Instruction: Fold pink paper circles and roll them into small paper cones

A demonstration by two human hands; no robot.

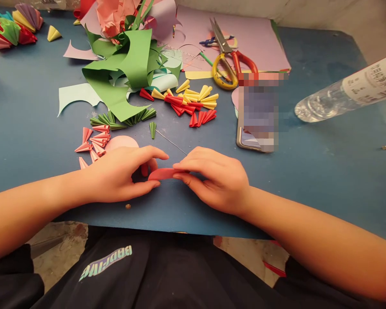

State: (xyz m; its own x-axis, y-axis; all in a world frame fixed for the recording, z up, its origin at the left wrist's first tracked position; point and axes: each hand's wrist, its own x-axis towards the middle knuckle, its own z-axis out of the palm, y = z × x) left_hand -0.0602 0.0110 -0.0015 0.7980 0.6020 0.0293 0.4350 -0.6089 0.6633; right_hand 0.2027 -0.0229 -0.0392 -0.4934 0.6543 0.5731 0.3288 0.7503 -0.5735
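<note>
My right hand pinches a folded piece of pink paper between thumb and fingers. Around the paper's other end is my left hand, its thumb at the lower edge and its index finger stretched out apart from it. A thin metal needle runs from near a green paper cone toward my right fingers; its near end is hidden. Beside my left hand lie pink paper cones and a pale pink paper disc, partly covered by that hand.
Green cones and red and yellow cones lie beyond my hands. Behind them are green paper scraps, scissors and lilac sheets. A phone and a lying water bottle are at right, folded paper pieces at far left.
</note>
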